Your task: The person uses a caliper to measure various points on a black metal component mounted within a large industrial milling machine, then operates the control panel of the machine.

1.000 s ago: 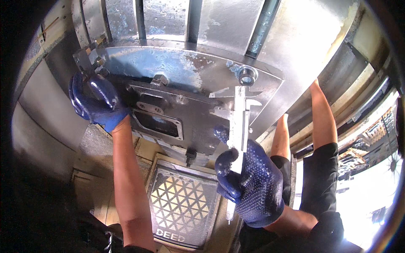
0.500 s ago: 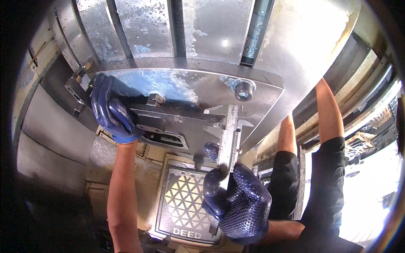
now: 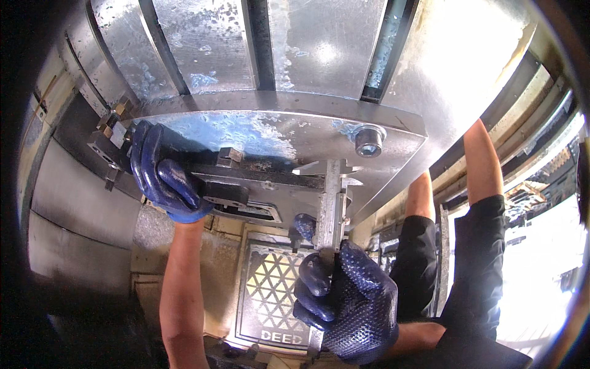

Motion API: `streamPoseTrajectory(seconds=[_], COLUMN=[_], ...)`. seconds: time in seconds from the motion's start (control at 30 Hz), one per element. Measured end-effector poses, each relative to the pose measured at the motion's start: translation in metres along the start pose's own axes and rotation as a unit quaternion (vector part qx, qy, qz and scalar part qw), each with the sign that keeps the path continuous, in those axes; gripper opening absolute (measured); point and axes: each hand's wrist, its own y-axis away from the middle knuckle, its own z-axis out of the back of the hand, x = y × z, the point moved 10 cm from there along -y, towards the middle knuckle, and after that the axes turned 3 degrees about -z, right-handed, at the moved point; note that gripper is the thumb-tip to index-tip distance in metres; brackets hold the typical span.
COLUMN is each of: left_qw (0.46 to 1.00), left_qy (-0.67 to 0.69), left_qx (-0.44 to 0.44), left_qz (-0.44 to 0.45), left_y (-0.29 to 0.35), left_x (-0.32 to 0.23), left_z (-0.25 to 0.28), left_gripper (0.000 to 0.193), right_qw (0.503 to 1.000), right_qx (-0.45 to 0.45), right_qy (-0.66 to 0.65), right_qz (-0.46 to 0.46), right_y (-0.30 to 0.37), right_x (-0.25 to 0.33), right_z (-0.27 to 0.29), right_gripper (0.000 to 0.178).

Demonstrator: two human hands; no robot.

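Observation:
A blue-gloved left hand of mine (image 3: 165, 172) is wrapped over the left end of a dark metal bar (image 3: 276, 194) with a slotted opening at its lower side. The bar lies along the front of a steel plate (image 3: 319, 138), below a hex bolt (image 3: 230, 157). My right hand (image 3: 353, 301), in a dark blue textured glove, closes around a vernier caliper (image 3: 332, 206). The caliper stands nearly upright, its jaws uppermost near the bar's right end. One long jaw points left across the bar; whether it touches the metal I cannot tell.
A socket-head screw (image 3: 369, 141) sits in the plate at upper right. Behind rises a slotted steel table (image 3: 319, 49). Small clamp blocks (image 3: 109, 142) stand at the left. Below lies a patterned dark mat (image 3: 270, 295). Bare limbs with black cloth (image 3: 482, 166) show at right.
The caliper has become more upright, and its long left-pointing jaw now shows plainly. My left hand keeps its place on the bar. The whole view has shifted slightly.

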Motion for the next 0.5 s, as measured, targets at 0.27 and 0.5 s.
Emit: streamPoseTrajectory(seconds=[0.27, 0.5], left_qw=[1.000, 1.000], left_qy=[-0.010, -0.016], left_qx=[0.016, 0.022], left_qz=[-0.017, -0.015], left_y=[0.0032, 0.0070], left_x=[0.0004, 0.0036], left_z=[-0.0029, -0.0044], left_gripper=[0.050, 0.052], right_qw=[1.000, 0.999], right_qx=[0.011, 0.016], right_qy=[-0.016, -0.028], right_qz=[0.006, 0.010], right_y=[-0.0048, -0.0068], right_x=[0.0007, 0.0022], right_z=[-0.0032, -0.0031], right_gripper=[0.050, 0.051])
